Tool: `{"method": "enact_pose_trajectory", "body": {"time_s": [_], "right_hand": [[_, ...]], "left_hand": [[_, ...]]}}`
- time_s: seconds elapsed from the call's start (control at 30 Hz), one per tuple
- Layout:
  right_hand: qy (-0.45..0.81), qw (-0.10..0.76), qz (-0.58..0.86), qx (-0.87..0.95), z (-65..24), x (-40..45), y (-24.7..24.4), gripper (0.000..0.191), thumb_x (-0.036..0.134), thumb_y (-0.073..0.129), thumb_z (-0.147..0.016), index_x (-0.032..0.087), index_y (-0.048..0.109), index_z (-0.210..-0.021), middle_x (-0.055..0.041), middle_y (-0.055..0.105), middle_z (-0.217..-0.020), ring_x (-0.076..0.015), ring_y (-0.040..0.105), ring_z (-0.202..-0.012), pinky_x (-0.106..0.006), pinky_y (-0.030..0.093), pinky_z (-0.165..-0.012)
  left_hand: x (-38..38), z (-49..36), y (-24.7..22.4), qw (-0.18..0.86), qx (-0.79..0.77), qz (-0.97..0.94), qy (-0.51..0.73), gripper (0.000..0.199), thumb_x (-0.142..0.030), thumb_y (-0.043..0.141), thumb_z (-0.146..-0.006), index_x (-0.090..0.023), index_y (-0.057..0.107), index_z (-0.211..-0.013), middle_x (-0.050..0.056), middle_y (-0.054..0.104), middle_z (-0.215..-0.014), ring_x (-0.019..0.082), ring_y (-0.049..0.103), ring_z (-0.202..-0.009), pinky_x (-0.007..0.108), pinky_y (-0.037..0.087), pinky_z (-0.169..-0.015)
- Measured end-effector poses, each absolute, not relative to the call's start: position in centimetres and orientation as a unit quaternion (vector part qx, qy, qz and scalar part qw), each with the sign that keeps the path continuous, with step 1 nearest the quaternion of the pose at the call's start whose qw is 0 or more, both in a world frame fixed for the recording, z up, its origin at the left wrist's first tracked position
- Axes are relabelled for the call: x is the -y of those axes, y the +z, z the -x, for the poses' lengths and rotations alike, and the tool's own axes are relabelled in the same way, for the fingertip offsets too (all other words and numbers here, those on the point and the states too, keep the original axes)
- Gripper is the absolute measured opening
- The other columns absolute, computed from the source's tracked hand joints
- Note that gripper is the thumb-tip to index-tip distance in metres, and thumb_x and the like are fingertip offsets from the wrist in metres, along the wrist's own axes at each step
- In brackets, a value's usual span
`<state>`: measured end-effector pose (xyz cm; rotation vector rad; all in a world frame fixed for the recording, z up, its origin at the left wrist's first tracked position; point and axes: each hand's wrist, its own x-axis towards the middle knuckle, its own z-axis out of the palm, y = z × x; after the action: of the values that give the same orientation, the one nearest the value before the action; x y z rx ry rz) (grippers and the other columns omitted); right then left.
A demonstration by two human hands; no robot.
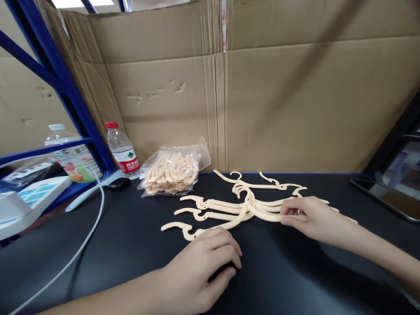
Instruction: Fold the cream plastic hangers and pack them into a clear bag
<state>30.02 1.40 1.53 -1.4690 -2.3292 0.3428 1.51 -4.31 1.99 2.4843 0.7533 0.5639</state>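
Several cream plastic hangers (226, 216) lie overlapped on the black table, their hooks bunched near the middle and curved end pieces reaching out to the sides. With thumb and fingers, my right hand (303, 216) pinches the right arm of the nearest hanger (267, 216). My left hand (206, 267) is close to the table, just in front of that hanger's left side. Its fingers are loosely bent, a gap shows between thumb and fingers, and nothing is visible in it. The knuckles hide a bit of the hanger's edge.
A clear plastic bag (173, 170) packed with similar cream pieces sits against the cardboard wall (282, 100). Left of it stands a red-capped water bottle (123, 151). A white cable (88, 238) crosses the left side, near a blue rack (62, 78). A dark tablet-like device (387, 199) lies far right.
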Motion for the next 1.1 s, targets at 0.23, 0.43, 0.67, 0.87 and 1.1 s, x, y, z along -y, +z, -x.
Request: {"method": "enact_pose_trajectory", "body": {"time_s": [0.23, 0.43, 0.67, 0.87, 1.1], "right_hand": [[0.092, 0.148, 0.511, 0.842, -31.0, -1.6, 0.8, 0.014, 0.021, 0.059, -0.075, 0.024, 0.065, -0.063, 0.0006, 0.067, -0.067, -0.0174, 0.06, -0.061, -0.026, 0.041, -0.055], [0.084, 0.113, 0.554, 0.821, -31.6, -1.7, 1.1, 0.013, 0.016, 0.059, -0.069, 0.025, 0.067, -0.061, 0.0008, 0.066, -0.066, -0.0186, 0.061, -0.063, -0.025, 0.037, -0.052], [0.112, 0.062, 0.589, 0.798, -32.2, -2.1, 1.5, 0.013, 0.013, 0.056, -0.067, 0.022, 0.063, -0.062, 0.0024, 0.064, -0.063, -0.0146, 0.058, -0.06, -0.023, 0.032, -0.051], [0.092, 0.062, 0.601, 0.792, -31.6, -2.1, 1.7, 0.009, 0.014, 0.057, -0.068, 0.021, 0.061, -0.065, 0.0031, 0.062, -0.061, -0.0136, 0.056, -0.058, -0.023, 0.031, -0.05], [0.092, 0.074, 0.604, 0.789, -31.6, -2.3, 1.4, 0.007, 0.015, 0.059, -0.07, 0.021, 0.06, -0.066, 0.0032, 0.063, -0.065, -0.0139, 0.057, -0.06, -0.023, 0.032, -0.05]], "left_hand": [[4.3, -1.3, 1.4, 0.203, -0.294, -0.914, 0.189, 0.025, -0.008, 0.052, -0.082, -0.023, 0.063, -0.1, 0.009, 0.061, -0.114, 0.025, 0.055, -0.107, 0.036, 0.044, -0.094], [4.2, -1.2, 1.1, 0.175, -0.312, -0.913, 0.196, 0.025, -0.011, 0.055, -0.082, -0.024, 0.062, -0.103, 0.008, 0.058, -0.12, 0.026, 0.053, -0.111, 0.038, 0.044, -0.097], [4.4, -1.2, 0.9, 0.161, -0.344, -0.915, 0.137, 0.024, -0.013, 0.05, -0.085, -0.023, 0.056, -0.107, 0.008, 0.048, -0.129, 0.024, 0.045, -0.121, 0.038, 0.041, -0.102], [4.0, -1.3, 1.0, 0.149, -0.368, -0.911, 0.117, 0.022, -0.018, 0.049, -0.088, -0.024, 0.054, -0.108, 0.007, 0.046, -0.132, 0.024, 0.042, -0.124, 0.04, 0.04, -0.103], [3.9, -1.3, 0.8, 0.147, -0.371, -0.909, 0.119, 0.021, -0.019, 0.05, -0.087, -0.024, 0.054, -0.107, 0.008, 0.045, -0.134, 0.024, 0.042, -0.126, 0.04, 0.04, -0.104]]}}
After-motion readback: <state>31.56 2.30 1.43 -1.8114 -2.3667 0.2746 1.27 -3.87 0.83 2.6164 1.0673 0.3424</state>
